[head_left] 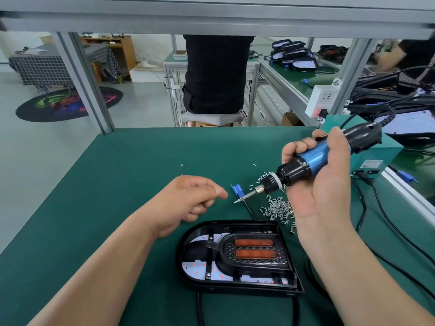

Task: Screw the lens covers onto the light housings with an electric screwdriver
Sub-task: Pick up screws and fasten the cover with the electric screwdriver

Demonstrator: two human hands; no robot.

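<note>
Green table [106, 196]: light housing [180, 262] lies nr front edge, well apart from left edge. Right grip [322, 184] clamped on electric screwdriver [310, 158] above screw pile [279, 209] twd right edge; left grip [188, 198] loosely curled, holds nothing.

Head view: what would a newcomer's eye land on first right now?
The blue electric screwdriver stands out, gripped in the right hand at centre right, bit pointing down-left. Below it a black light housing with two orange strips lies on the green mat. A heap of loose screws sits between them.
</note>
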